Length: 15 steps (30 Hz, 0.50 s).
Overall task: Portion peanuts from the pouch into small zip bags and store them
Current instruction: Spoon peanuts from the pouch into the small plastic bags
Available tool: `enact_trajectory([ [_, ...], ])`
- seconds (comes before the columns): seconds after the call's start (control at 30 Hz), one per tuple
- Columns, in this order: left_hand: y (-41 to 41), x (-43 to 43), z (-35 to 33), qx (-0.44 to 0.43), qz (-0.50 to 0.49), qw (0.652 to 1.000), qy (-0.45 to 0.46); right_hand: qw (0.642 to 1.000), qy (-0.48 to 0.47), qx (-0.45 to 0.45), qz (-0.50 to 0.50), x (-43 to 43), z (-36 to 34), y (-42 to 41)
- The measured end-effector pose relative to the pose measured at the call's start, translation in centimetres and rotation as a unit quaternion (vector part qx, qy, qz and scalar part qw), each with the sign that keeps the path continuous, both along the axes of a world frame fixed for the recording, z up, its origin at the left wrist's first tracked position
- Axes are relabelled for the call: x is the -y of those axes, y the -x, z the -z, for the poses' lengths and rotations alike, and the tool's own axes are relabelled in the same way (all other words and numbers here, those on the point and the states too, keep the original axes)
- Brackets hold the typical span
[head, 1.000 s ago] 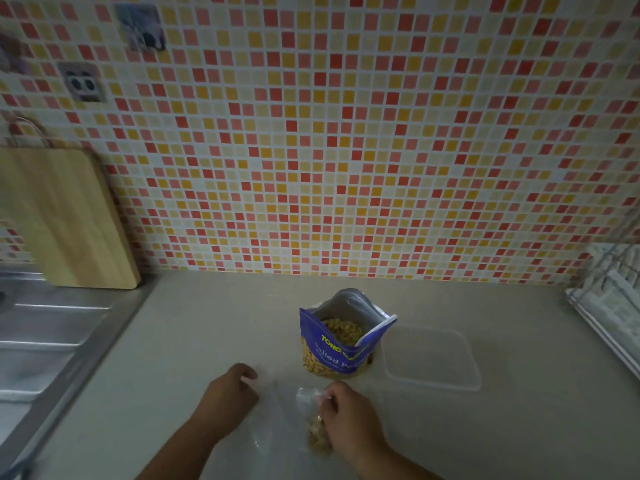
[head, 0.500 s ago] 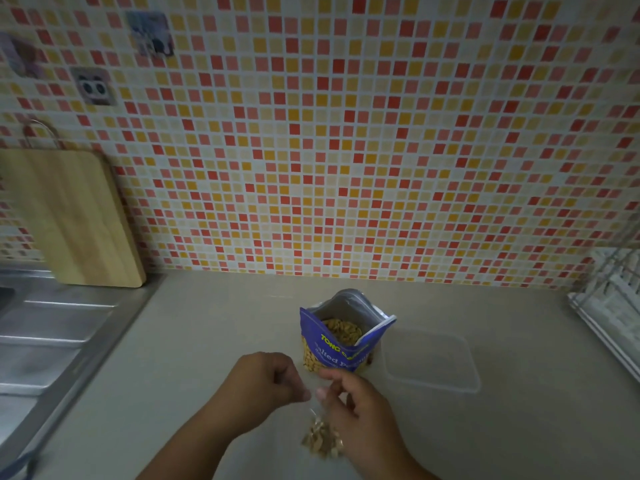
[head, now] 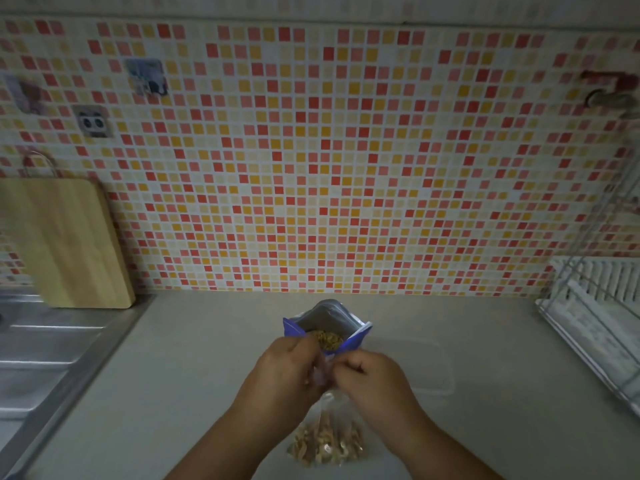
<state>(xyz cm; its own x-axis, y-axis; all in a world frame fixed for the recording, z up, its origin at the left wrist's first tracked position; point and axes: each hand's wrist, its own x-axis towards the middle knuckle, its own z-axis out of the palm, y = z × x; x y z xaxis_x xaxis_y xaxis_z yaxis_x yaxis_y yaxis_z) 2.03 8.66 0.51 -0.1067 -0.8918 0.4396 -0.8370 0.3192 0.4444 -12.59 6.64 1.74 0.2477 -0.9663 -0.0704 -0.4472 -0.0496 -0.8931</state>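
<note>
Clear plastic zip bag (head: 328, 415): hangs from between the two hands, directly below them, with a heap of peanuts (head: 325, 445) in its bottom.
Hidden: the bag's top edge is buried under the fingers of both hands, so I cannot tell whether the zip is sealed. Most fingertips are tucked behind the knuckles.
Cut off: both forearms run off the bottom edge.
Hard to make out: the light is dim and the picture soft. A see-through tub (head: 429, 375) just right of the right hand shows only as a faint outline. I cannot tell whether the bag's bottom touches the counter (head: 173, 393) or hangs just above it.
Left hand (head: 287, 372): fingers curled, pinching the left side of the bag's top, knuckles pointing away from the person.
Right hand (head: 374, 381): fingers curled, pinching the right side of the bag's top, almost touching the left hand.
Pouch (head: 329, 318): blue, standing open just beyond the hands, nuts visible inside. Its lower front is covered by the left hand.
Far left of the hands: a wooden board (head: 65, 240) leaning on the tiled wall (head: 346, 168), and a steel sink (head: 41, 358).
Far right of the hands: a white dish rack (head: 595, 323), partly out of frame.
</note>
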Motion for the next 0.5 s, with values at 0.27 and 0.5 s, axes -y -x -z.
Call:
enact_trajectory([
  [0.27,0.2,-0.3,-1.6,-0.073,0.069,0.988,-0.121,0.997,-0.031,-0.009,-0.067,1.2,-1.9,1.5],
  [0.5,0.3,0.6,-2.5,-0.079,0.073,0.989,-0.101,0.992,0.026,-0.058,-0.112,2.4,-3.8,1.2],
])
